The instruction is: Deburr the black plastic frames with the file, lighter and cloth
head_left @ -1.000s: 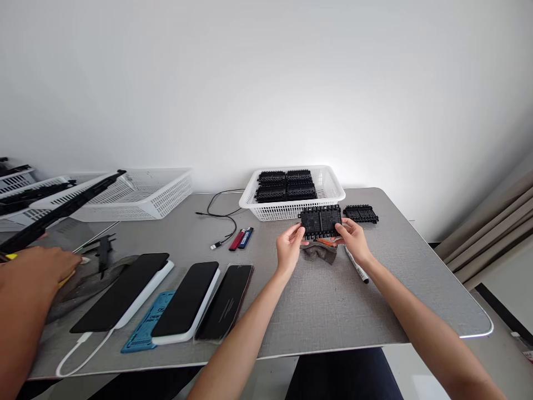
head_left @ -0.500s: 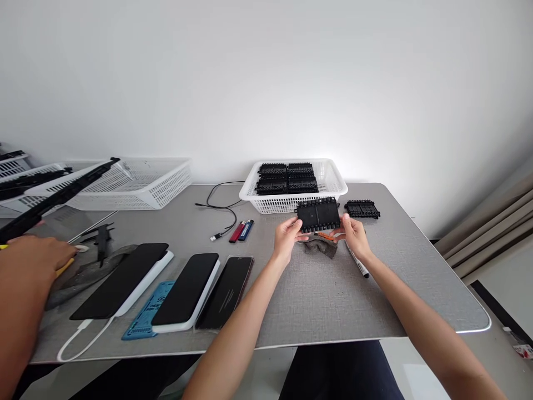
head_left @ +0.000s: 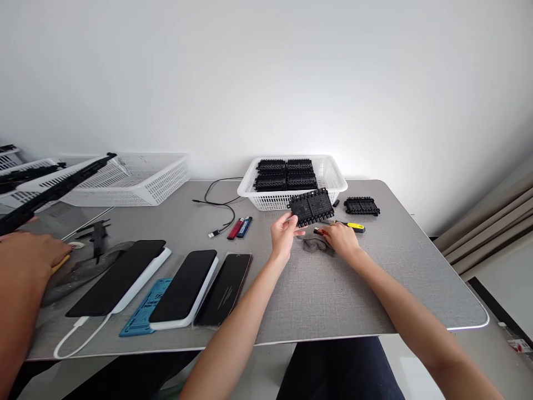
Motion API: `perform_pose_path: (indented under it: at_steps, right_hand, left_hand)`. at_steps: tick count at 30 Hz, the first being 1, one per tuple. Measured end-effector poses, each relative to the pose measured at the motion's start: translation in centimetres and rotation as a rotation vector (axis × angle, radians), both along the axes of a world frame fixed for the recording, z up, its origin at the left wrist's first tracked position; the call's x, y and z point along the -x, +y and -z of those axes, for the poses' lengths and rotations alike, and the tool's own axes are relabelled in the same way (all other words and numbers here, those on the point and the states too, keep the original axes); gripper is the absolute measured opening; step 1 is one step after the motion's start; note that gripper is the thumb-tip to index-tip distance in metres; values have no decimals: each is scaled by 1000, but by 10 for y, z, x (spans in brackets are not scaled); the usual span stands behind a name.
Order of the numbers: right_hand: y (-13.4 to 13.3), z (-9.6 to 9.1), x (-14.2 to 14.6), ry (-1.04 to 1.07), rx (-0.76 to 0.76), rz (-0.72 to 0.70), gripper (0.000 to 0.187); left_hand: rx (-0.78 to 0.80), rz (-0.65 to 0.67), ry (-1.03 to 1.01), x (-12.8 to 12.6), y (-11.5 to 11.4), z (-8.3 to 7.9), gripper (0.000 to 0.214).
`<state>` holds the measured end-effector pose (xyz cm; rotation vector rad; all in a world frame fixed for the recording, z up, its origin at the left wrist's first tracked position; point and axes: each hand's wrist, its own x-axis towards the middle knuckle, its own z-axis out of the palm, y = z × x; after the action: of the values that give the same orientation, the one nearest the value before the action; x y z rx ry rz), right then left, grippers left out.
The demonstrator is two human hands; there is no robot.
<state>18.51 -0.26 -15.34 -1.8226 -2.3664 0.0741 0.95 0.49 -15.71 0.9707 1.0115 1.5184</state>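
Note:
My left hand (head_left: pixel 284 234) grips the left edge of a black plastic connector plate (head_left: pixel 311 206) and holds it tilted just above the table, in front of the white basket (head_left: pixel 336 179). My right hand (head_left: pixel 340 239) is off the plate and rests low on a grey cloth (head_left: pixel 313 245). Its fingers are closed round a small orange-and-black tool (head_left: pixel 318 231). Just behind that hand lies a yellow-handled tool (head_left: pixel 354 226). The basket holds several more black plates (head_left: pixel 285 174), and a single plate (head_left: pixel 361 206) lies on the table to its right.
Three phones (head_left: pixel 185 285) lie face up at the left front, over a blue card. Two lighters (head_left: pixel 240 227) and a black cable (head_left: pixel 220 206) lie mid-table. Another person's hand (head_left: pixel 29 259) works at the far left, beside white baskets (head_left: pixel 137 179) and long black strips.
My right hand let go of the plate's right edge and dropped to the cloth and the orange tool. The left hand alone now holds the plate, tilted. The yellow-handled tool has come into view.

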Motion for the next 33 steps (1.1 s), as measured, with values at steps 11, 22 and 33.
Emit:
perform_pose_path:
  at_steps: [11, 22, 33]
  right_hand:
    - [-8, -8, -25, 624, -161, 250, 9]
    - [-5, -6, -19, 1462, -19, 148, 39]
    - [-7, -11, -25, 1240, -253, 226, 33]
  left_hand:
    - [-23, -22, 19, 0, -1, 0, 63]
    - [-32, 99, 27, -5, -5, -2, 56]
    - [-29, 276, 72, -2, -3, 1, 57]
